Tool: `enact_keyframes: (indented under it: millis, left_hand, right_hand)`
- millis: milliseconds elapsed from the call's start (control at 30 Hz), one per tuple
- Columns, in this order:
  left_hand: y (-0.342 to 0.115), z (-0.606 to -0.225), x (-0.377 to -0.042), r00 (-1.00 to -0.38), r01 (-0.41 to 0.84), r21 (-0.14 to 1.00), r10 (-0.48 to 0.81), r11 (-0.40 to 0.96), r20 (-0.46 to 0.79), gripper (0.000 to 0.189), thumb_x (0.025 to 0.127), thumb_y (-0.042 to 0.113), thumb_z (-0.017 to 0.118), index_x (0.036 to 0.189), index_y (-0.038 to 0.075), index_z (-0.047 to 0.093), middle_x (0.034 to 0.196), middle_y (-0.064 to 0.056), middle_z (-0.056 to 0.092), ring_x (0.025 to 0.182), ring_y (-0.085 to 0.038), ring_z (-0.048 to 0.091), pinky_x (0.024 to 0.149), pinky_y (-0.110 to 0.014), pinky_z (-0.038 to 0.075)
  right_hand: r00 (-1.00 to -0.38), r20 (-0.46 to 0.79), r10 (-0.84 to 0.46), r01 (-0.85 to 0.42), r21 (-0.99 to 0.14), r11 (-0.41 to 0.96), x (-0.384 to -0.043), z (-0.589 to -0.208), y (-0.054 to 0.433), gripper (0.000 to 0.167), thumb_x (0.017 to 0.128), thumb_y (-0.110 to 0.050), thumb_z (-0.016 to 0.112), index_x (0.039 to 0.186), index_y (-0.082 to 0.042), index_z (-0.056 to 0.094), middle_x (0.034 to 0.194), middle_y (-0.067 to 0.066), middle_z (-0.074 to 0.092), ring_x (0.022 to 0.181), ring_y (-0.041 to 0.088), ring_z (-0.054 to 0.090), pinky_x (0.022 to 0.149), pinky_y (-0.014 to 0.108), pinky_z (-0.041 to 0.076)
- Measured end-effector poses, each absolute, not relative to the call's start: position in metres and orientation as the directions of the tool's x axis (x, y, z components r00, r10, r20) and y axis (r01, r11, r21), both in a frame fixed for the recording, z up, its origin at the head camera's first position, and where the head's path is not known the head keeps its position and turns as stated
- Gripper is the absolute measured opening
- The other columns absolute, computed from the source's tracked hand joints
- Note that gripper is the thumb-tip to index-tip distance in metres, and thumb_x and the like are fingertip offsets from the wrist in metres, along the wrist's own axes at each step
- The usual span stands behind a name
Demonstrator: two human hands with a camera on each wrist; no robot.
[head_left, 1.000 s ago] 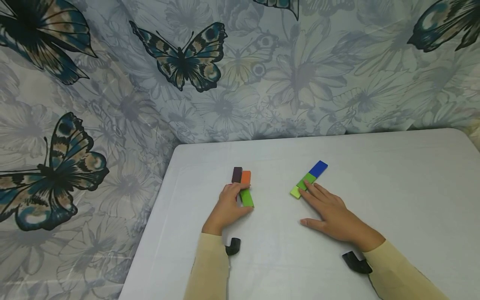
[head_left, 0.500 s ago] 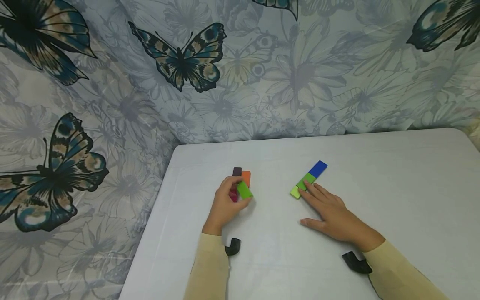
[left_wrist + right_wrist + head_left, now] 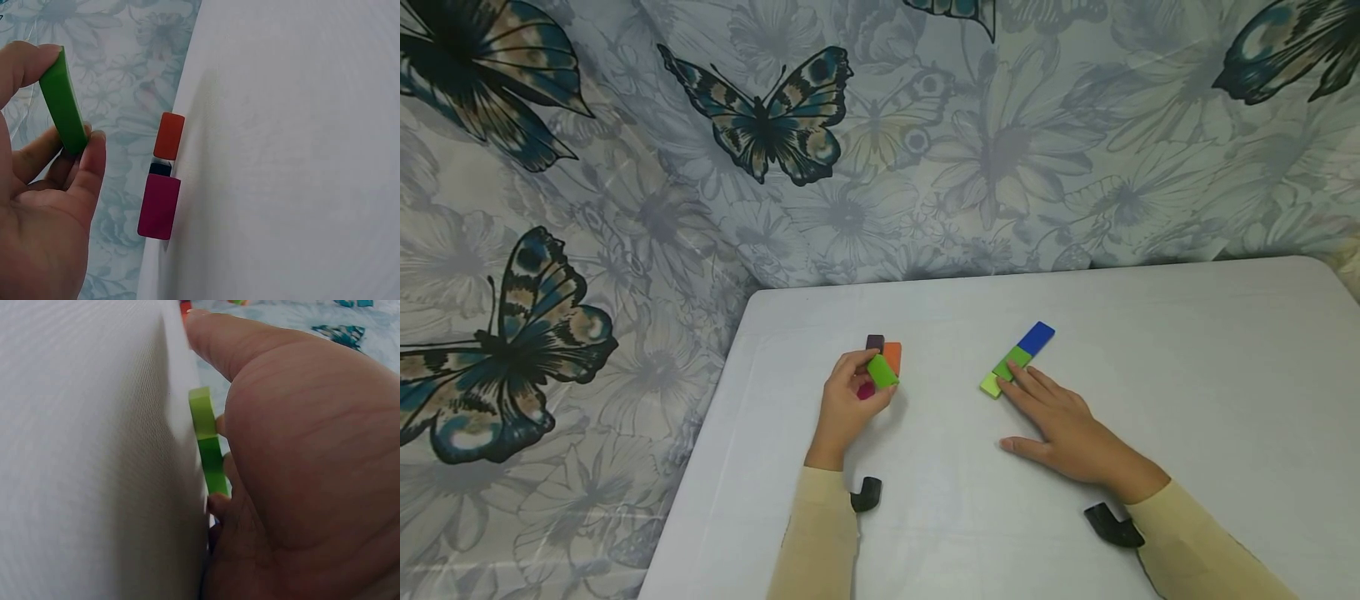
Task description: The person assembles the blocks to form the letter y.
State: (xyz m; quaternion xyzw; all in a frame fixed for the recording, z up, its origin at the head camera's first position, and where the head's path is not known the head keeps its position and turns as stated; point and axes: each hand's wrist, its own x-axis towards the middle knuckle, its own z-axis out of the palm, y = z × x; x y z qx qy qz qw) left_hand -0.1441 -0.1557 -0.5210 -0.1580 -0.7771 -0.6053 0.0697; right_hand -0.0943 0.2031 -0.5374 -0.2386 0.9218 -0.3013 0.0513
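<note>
The left hand (image 3: 848,398) has picked the green block (image 3: 882,371) up off the white table (image 3: 1187,375) (a second ago it lay flat there), uncovering the magenta block (image 3: 866,390) near frame centre, beside the orange block (image 3: 892,357).

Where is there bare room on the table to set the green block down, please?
Bare patches: between the left hand and the right hand, and right of the blue block. Crowded beside the orange block.
</note>
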Motion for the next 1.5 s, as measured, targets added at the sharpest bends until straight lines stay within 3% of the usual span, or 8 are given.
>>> enact_keyframes:
  millis: [233,467,700,800,1000,1167,1400,1500]
  left_hand:
    - [-0.151,-0.516,-0.142,-0.945,0.324,0.92,0.124,0.22,0.303,0.064,0.084,-0.019,0.083,0.144,-0.008,0.062,0.133,-0.021,0.059,0.109,-0.039,0.067,0.097,-0.045,0.059]
    - [-0.142,-0.503,-0.139,-0.938,0.346,0.905,0.105,0.246,0.33,0.062,0.083,-0.022,0.081,0.141,-0.012,0.063,0.131,-0.033,0.059,0.105,-0.049,0.063,0.087,-0.039,0.059]
    - [-0.141,-0.514,-0.143,-0.944,0.33,0.922,0.1,0.202,0.316,0.063,0.084,-0.015,0.086,0.143,-0.004,0.066,0.133,-0.023,0.062,0.102,-0.041,0.061,0.081,-0.033,0.055]
    - [-0.14,-0.518,-0.145,-0.936,0.348,0.92,0.117,0.183,0.331,0.062,0.085,-0.012,0.087,0.142,-0.002,0.067,0.132,-0.019,0.062,0.105,-0.037,0.061,0.083,-0.034,0.056]
    - [-0.132,-0.519,-0.147,-0.92,0.383,0.905,0.166,0.186,0.356,0.058,0.088,-0.007,0.087,0.142,0.002,0.068,0.138,-0.02,0.062,0.11,-0.032,0.062,0.09,-0.05,0.057]
    - [-0.123,-0.519,-0.149,-0.926,0.37,0.905,0.163,0.209,0.34,0.058,0.086,-0.005,0.088,0.141,0.002,0.069,0.134,-0.012,0.062,0.107,-0.029,0.062,0.093,-0.044,0.058]
    - [-0.111,-0.522,-0.154,-0.937,0.341,0.916,0.16,0.212,0.312,0.06,0.086,-0.003,0.091,0.141,0.0,0.069,0.132,-0.015,0.061,0.109,-0.031,0.064,0.099,-0.052,0.057]
    - [-0.105,-0.522,-0.156,-0.946,0.318,0.916,0.149,0.243,0.288,0.06,0.087,-0.001,0.091,0.141,-0.004,0.068,0.132,-0.014,0.062,0.111,-0.029,0.067,0.101,-0.048,0.057]
  right_hand:
    - [-0.878,0.036,-0.477,-0.407,-0.581,0.705,-0.094,-0.536,0.203,0.091,0.101,-0.058,0.073,0.171,-0.012,0.036,0.178,0.018,0.021,0.161,0.046,0.016,0.116,0.074,0.023]
    - [-0.881,0.048,-0.47,-0.409,-0.578,0.707,-0.093,-0.538,0.203,0.09,0.101,-0.056,0.074,0.171,-0.012,0.037,0.178,0.018,0.022,0.161,0.046,0.016,0.116,0.075,0.022]
    - [-0.882,0.046,-0.469,-0.407,-0.576,0.709,-0.092,-0.54,0.204,0.091,0.101,-0.056,0.074,0.171,-0.012,0.036,0.178,0.018,0.021,0.162,0.046,0.015,0.117,0.075,0.022]
    - [-0.881,0.062,-0.47,-0.415,-0.58,0.701,-0.092,-0.539,0.204,0.09,0.101,-0.055,0.074,0.171,-0.011,0.036,0.178,0.018,0.022,0.161,0.046,0.016,0.116,0.075,0.023]
    - [-0.881,0.063,-0.469,-0.412,-0.588,0.696,-0.092,-0.539,0.203,0.092,0.101,-0.054,0.075,0.171,-0.011,0.035,0.177,0.018,0.023,0.161,0.046,0.017,0.116,0.074,0.023]
    - [-0.883,0.038,-0.467,-0.397,-0.592,0.702,-0.094,-0.541,0.204,0.091,0.101,-0.058,0.074,0.171,-0.014,0.036,0.178,0.017,0.021,0.162,0.044,0.015,0.118,0.074,0.021]
    - [-0.885,0.029,-0.465,-0.392,-0.588,0.708,-0.095,-0.544,0.205,0.091,0.101,-0.062,0.071,0.17,-0.014,0.038,0.178,0.016,0.02,0.162,0.044,0.014,0.118,0.073,0.021]
    - [-0.886,0.023,-0.463,-0.388,-0.582,0.715,-0.095,-0.545,0.205,0.091,0.101,-0.063,0.07,0.17,-0.014,0.038,0.178,0.016,0.02,0.163,0.043,0.013,0.119,0.073,0.02]
